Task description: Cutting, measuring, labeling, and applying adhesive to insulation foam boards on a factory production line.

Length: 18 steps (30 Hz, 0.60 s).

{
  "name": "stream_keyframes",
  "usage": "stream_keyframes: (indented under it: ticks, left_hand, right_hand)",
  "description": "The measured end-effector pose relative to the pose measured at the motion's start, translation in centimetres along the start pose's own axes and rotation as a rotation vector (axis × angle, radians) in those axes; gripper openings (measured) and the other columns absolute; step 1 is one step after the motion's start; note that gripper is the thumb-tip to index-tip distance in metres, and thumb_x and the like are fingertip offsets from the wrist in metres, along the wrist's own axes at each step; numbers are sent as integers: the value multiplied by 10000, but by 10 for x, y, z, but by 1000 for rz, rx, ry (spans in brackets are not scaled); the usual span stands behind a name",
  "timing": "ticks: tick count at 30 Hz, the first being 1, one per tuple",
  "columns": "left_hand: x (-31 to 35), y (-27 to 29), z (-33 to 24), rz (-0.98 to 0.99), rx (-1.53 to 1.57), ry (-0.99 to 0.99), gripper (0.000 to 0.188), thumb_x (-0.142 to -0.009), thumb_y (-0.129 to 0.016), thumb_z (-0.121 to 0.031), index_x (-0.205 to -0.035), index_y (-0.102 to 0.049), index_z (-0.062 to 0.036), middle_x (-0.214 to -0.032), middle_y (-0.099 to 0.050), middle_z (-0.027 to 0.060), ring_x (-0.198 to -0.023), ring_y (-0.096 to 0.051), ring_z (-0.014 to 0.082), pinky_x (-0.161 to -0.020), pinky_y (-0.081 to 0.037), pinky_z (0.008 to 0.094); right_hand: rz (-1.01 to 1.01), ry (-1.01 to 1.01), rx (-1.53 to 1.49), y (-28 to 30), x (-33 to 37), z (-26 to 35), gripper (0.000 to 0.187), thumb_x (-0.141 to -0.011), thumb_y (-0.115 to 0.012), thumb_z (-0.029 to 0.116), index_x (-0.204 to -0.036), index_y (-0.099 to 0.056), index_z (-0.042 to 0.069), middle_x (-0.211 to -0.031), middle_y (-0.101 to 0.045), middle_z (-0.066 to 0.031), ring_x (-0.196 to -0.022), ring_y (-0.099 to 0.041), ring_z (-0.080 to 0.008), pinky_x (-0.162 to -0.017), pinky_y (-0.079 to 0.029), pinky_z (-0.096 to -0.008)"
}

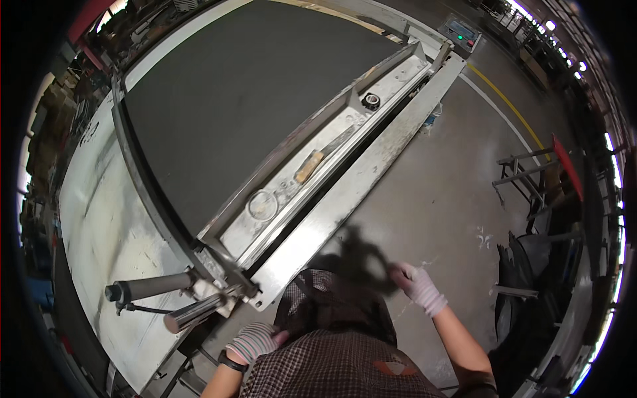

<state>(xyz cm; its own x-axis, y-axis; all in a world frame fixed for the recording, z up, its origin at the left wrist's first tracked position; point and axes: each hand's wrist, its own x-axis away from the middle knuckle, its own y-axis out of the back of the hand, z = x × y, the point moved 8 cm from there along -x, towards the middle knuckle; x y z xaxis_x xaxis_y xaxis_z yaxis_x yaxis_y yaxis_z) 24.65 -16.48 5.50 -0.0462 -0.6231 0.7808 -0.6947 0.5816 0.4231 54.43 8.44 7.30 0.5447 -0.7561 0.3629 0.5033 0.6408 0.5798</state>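
Note:
My left hand (253, 341), in a striped glove with a dark band at the wrist, hangs low beside the checked apron (325, 365). Its thumb stands apart, and nothing shows in it. My right hand (418, 288), in a pale striped glove, is held out over the floor to the right with fingers loosely bent and no object visible. Ahead lies a large dark grey flat panel (245, 99) in a metal frame. Along its near edge runs a metal trough (282, 189) holding a wooden-handled blade tool (309, 166), a small black roll-like thing (371, 101) and a round ring (261, 205).
A long metal rail (352, 205) borders the machine. Cylindrical bars (156, 286) jut out near its lower left corner. A control box (460, 32) stands at the far corner. On the right are a red-topped metal stand (567, 166) and dark draped material (514, 272).

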Motion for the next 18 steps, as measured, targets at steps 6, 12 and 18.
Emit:
stream_keyframes:
  ticks: [6,12,18]
  left_hand:
    - [-49,136,-143,-699,706,-338,179,-917,-588,-133,-1025,-669,-14,-923,-682,96,-866,-631,178,-797,-501,296]
    - [-94,278,-58,-1495,565,-60,315,-960,-530,-131,-1252,-562,-18,-1295,-542,145,-1165,-531,226,-1023,-405,347]
    - [-86,287,156,-1582,684,645,530,-977,-552,-325,-1372,-453,13,-1389,-480,163,-1285,-445,266,-1105,-316,344]
  right_hand:
    - [124,288,-252,45,-133,61,328,-919,-652,145,-1225,-592,41,-1145,-647,-69,-1080,-601,-184,-952,-479,-322]
    - [35,465,6,161,-296,128,517,-862,-707,219,-1318,-519,65,-1253,-575,-130,-1193,-530,-249,-1009,-428,-362]
    - [-278,303,199,350,-559,76,343,-838,-741,265,-1051,-649,13,-1093,-629,-138,-1067,-569,-196,-916,-466,-333]
